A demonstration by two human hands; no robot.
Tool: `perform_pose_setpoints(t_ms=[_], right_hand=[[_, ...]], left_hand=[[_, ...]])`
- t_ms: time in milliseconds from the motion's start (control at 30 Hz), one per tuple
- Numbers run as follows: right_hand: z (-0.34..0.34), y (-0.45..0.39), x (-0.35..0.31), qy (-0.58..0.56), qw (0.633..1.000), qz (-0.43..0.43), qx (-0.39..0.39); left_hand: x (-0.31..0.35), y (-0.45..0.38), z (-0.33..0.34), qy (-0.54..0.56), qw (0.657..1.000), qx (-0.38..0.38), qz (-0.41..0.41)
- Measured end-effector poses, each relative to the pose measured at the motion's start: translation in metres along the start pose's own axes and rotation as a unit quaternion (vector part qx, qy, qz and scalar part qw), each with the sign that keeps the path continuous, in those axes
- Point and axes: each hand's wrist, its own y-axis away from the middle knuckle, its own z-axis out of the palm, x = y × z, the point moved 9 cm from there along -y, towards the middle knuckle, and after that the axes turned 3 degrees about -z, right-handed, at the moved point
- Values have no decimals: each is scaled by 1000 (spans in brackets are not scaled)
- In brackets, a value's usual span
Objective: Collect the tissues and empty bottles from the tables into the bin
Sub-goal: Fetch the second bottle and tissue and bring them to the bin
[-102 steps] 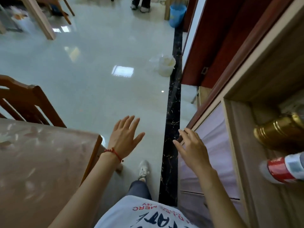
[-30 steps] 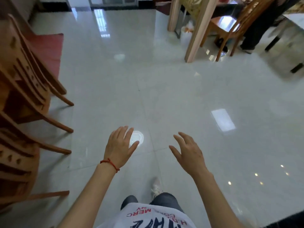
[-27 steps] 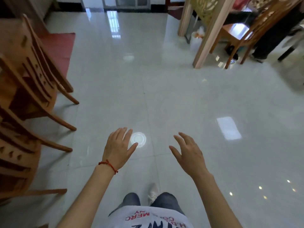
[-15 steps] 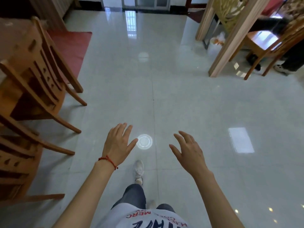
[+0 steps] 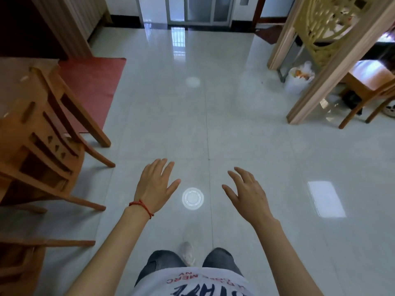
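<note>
Head view: bare tiled floor (image 5: pixel 245 129) runs wide between chairs (image 5: pixel 42 133) and screen post (image 5: pixel 333 69). Left hand (image 5: pixel 155 185) and right hand (image 5: pixel 249 194) hover spread, holding nothing. Lined bin (image 5: pixel 298 79) holds orange-and-white rubbish.

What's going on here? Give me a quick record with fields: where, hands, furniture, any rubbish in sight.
place: glossy tiled floor, person walking
left hand: open, holds nothing
right hand: open, holds nothing
furniture: wooden chairs on the left; carved screen at upper right
rubbish: lined bin beside the screen's post
tissues, bottles: none in sight
</note>
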Motion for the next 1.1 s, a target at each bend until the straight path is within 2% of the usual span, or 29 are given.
perform_pose_setpoints(t_ms=[400,667,1100], right_hand=[[13,-231,48,-21,999,-4,-46],[-10,-391,81,-10,999,-13,-52],[22,-627,73,-19,998,-35,-58]], left_hand=[[-34,-216,-5,0,999,-9,-38],[-49,-355,-38,13,998,9,-68],[-128,-571,-59,40,995,26,-90]])
